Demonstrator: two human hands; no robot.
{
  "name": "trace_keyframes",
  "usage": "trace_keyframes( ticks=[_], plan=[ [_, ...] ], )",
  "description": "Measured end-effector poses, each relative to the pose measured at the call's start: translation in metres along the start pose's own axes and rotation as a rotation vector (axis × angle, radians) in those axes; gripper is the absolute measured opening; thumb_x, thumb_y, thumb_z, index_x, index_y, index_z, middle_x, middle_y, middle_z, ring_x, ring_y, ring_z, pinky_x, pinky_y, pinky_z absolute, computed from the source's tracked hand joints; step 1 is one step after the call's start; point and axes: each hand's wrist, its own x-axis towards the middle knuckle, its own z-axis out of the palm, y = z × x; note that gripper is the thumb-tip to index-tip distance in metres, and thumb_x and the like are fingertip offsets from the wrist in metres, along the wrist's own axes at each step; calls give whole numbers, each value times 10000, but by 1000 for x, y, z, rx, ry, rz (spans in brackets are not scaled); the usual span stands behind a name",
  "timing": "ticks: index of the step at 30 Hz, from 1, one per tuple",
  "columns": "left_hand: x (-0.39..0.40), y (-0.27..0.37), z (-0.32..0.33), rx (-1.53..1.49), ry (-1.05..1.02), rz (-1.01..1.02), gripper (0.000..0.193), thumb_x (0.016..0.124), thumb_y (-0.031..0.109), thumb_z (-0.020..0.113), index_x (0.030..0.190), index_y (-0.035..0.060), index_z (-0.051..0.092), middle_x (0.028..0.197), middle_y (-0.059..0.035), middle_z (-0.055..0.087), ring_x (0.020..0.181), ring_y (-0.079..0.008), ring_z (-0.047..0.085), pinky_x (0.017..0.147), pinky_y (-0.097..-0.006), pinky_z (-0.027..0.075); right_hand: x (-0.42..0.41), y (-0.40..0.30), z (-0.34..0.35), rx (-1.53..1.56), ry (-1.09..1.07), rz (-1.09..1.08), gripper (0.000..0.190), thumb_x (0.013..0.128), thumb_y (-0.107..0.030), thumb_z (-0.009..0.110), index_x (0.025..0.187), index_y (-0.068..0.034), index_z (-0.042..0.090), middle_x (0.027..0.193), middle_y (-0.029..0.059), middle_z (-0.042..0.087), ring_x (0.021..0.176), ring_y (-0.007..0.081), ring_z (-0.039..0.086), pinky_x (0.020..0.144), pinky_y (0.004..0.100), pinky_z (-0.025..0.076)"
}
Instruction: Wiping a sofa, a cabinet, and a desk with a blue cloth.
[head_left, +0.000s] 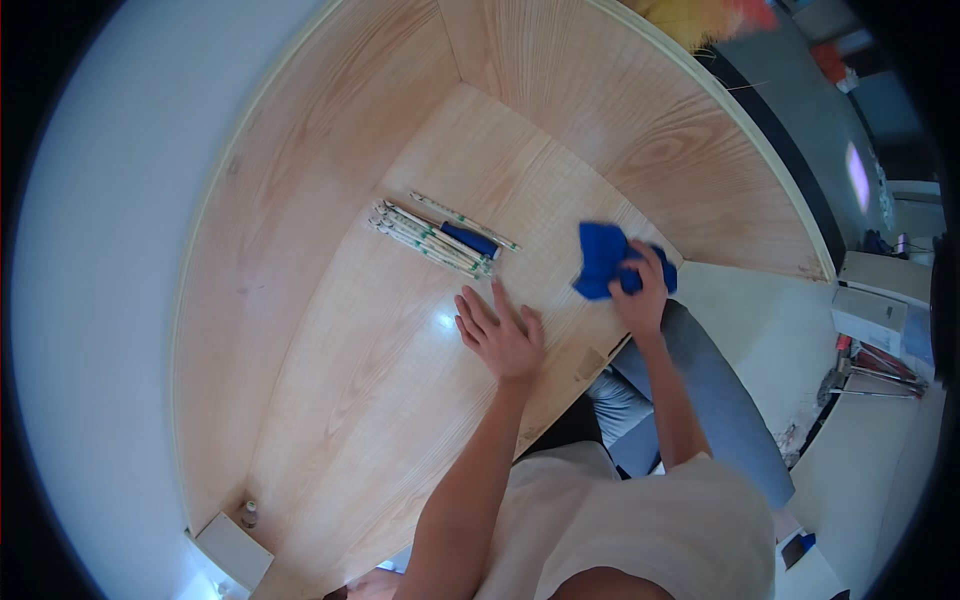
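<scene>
My right hand (643, 298) grips a crumpled blue cloth (600, 259) at the right end of the wooden desk (360, 360); the cloth is slightly blurred. Flat over the desktop, my left hand (501, 341) has its fingers spread and holds nothing. Just beyond its fingertips lies a bundle of slim pale sticks (431, 240) in clear wrappers with green marks, perhaps wrapped chopsticks. Among them rests a tool with a blue handle (470, 239), likely a screwdriver. One wrapped stick (465, 220) lies apart, alongside the bundle.
Upright wooden panels (300, 187) border the desk at the back and right (675, 142). A white box (234, 551) and a small bottle (250, 514) stand at the far left. A grey seat (720, 382) is by the desk's front edge. Metal tools (881, 371) lie at far right.
</scene>
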Motion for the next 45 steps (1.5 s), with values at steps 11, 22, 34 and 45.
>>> trace_keyframes(
  ticks=[11,22,34,45],
  plan=[
    [-4,1,-2,-60,3,17,633,976,339,511,1537,88,360,1606,-293,173,1500,-467,107,1188,-591,108,-52,-60,61,-39,90,-19,211,674,-2,704,835,-57,579,1311,142,620,1305,389,505,1094,487,386],
    [-5,-45,-18,-323,71,114,611,1011,335,449,1547,65,330,1605,-297,185,1501,-457,126,1196,-574,107,-69,-97,22,68,-87,-51,445,756,-158,796,1188,-115,698,1390,166,561,1309,354,514,1090,436,430],
    [59,-138,-44,111,49,21,707,986,375,460,1554,5,260,1592,-358,150,1487,-521,95,1201,-590,85,40,-154,159,-364,-443,-286,669,727,-311,744,1342,-141,540,1242,190,538,1224,365,473,1016,515,404],
    [65,-135,-49,78,60,-8,684,969,385,497,1544,59,324,1602,-317,183,1488,-500,124,1178,-605,140,162,-96,160,-540,-190,-101,647,762,-349,708,1334,-89,551,1213,197,553,1194,368,495,1014,511,405]
  ],
)
